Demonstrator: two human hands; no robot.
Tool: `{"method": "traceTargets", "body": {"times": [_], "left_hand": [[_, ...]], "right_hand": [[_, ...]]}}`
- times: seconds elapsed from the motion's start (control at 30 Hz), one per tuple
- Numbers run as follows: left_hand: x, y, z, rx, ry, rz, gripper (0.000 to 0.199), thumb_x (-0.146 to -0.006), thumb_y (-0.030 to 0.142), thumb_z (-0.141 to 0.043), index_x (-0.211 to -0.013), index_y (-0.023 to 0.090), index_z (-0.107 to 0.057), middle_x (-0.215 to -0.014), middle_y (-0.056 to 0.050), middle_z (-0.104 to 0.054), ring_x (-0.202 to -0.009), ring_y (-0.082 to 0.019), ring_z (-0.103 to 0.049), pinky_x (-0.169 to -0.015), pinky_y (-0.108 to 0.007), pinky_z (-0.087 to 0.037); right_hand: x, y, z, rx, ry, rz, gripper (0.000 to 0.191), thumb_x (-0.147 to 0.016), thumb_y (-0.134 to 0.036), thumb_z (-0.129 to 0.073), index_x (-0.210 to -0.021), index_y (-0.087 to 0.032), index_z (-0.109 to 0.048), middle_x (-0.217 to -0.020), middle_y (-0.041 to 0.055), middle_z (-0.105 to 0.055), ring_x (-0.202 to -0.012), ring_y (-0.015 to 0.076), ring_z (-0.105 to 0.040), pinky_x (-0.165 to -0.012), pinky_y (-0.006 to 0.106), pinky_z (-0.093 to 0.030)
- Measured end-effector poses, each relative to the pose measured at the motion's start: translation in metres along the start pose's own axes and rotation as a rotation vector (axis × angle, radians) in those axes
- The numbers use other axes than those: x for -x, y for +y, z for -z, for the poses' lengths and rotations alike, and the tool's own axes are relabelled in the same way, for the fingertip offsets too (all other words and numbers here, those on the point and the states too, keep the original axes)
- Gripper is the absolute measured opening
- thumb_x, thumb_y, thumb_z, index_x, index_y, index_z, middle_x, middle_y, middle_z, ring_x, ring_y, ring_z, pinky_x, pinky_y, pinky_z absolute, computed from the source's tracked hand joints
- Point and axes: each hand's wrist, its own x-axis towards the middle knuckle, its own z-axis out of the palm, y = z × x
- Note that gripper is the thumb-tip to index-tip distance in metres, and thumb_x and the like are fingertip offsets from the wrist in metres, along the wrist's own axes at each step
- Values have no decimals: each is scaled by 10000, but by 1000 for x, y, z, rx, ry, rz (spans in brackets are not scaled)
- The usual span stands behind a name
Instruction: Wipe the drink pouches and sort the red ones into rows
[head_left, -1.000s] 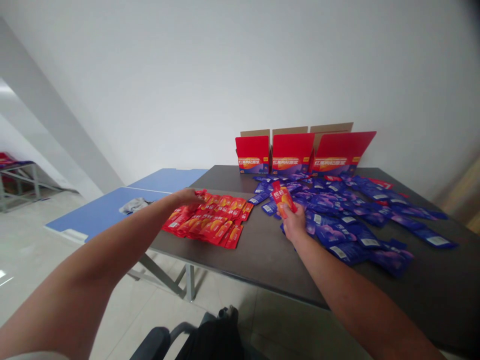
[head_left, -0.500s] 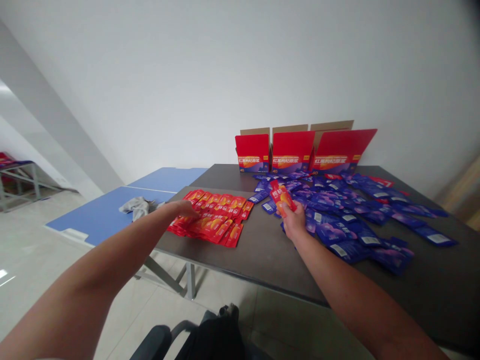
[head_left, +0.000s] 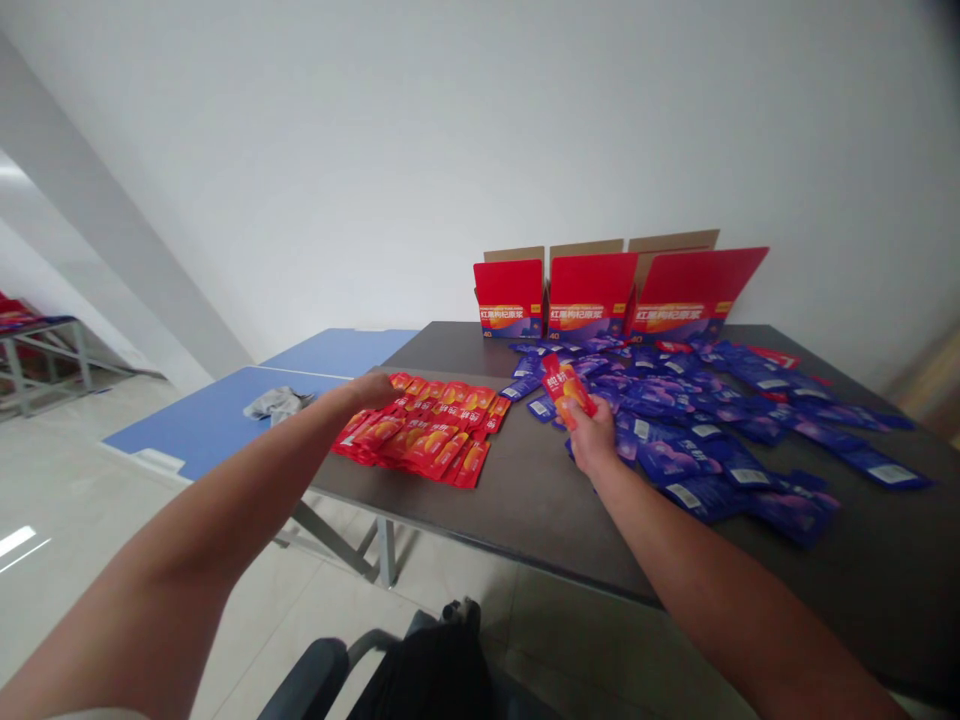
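Observation:
My right hand (head_left: 594,432) is closed around the lower end of red sachets (head_left: 564,388), fanned slightly so that the edge of one shows behind another. They are held above the near left edge of a heap of blue-purple sachets (head_left: 675,400). My left hand (head_left: 377,391) is at the back left corner of a layered spread of red sachets (head_left: 427,435), whose rows overlap on the dark table. Its fingers are turned away from me, so their grip is hidden.
Three red cartons (head_left: 592,295) with raised flaps stand side by side along the table's back, against the wall. A blue table (head_left: 217,415) adjoins on the left, with a crumpled grey cloth (head_left: 277,404) on it. A dark chair armrest (head_left: 307,680) is below.
My left hand has moved back and slightly up, from over the red sachets to their far left corner. My right hand still holds its red sachets in nearly the same place.

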Motion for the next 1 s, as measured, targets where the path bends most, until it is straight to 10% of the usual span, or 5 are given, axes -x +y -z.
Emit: {"method": "traceTargets", "body": {"times": [0.17, 0.37, 0.5, 0.67, 1.0], "left_hand": [[-13, 49, -40, -22, -243, 32, 332, -669, 476, -726, -729, 150, -697, -603, -45, -641, -618, -180, -583, -597, -255, -417], [-5, 98, -118, 677, -680, 312, 573, -786, 706, -469, -795, 163, -655, -755, -130, -702, -639, -206, -655, -558, -286, -484], [-12, 106, -131, 834, -913, 451, 678, -767, 779, -382, -850, 163, -653, -852, -173, -716, -763, -255, -690, -567, -311, -520], [-15, 117, -135, 499, -1266, 351, 627, -746, 741, -490, -1012, 197, -651, -992, -125, -719, -824, -247, -696, -615, -330, -547], [-3, 128, -136, 250, -1191, 39, 414, -885, 492, -431, -1067, 159, -597, -1005, -106, -702, -822, -201, -679, -710, -326, -530]], "right_hand": [[2, -1, -1, -30, -56, -23, 482, -607, -320, -780, -972, -233, -478, -920, -11, -646, -704, 156, -649, -572, 301, -565], [6, -7, -1, -93, -182, -77, 479, -559, -233, -780, -948, -235, -500, -856, -25, -653, -720, 166, -653, -618, 318, -553], [9, -7, 1, -100, -291, -100, 375, -576, -189, -704, -906, -223, -530, -785, -22, -653, -699, 174, -640, -584, 291, -517], [17, -7, 2, 82, -514, -58, 324, -604, -197, -656, -919, -218, -584, -804, -12, -645, -668, 155, -595, -583, 274, -482], [17, -3, 1, 159, -484, -30, 516, -692, -339, -707, -1156, -271, -492, -934, 12, -651, -771, 180, -610, -631, 284, -481]]}}
